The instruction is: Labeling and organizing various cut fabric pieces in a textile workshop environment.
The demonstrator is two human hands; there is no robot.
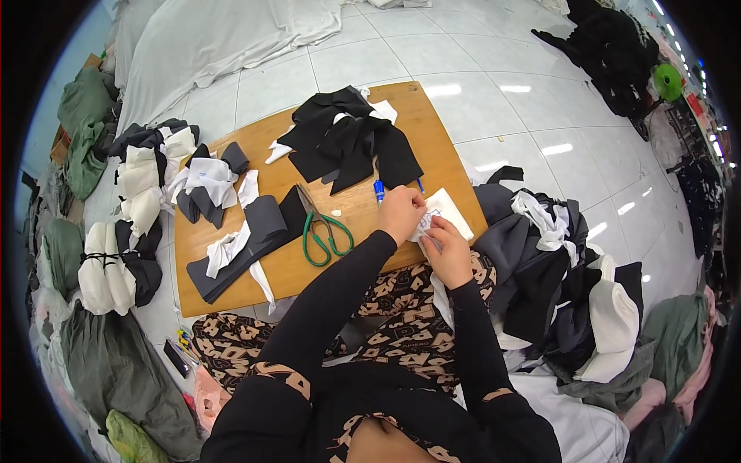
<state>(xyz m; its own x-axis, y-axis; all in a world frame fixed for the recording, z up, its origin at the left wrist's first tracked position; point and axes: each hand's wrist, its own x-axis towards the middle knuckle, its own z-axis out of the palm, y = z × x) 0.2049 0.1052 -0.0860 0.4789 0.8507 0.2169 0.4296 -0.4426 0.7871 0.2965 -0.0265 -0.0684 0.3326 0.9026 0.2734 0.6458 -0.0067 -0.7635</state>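
Note:
A white cloth piece point(454, 213) with blue handwriting lies at the right edge of the low wooden table. My left hand point(400, 215) is closed at its left side, fingertips pinched together on the cloth. Close beside it, my right hand point(448, 251) grips the near edge between thumb and fingers. Just beyond my left hand sits a blue marker point(378, 191), partly hidden by black fabric and the hand. Green-handled scissors point(327, 231) rest on the table to the left, blades pointing away from me.
Black fabric pieces point(347, 139) are heaped at the table's point(432, 147) far side. Grey and white strips point(258, 231) lie on its left. Fabric bundles point(139, 193) stand left of the table, and a pile of dark and white cloth point(548, 262) is on the tiled floor at right.

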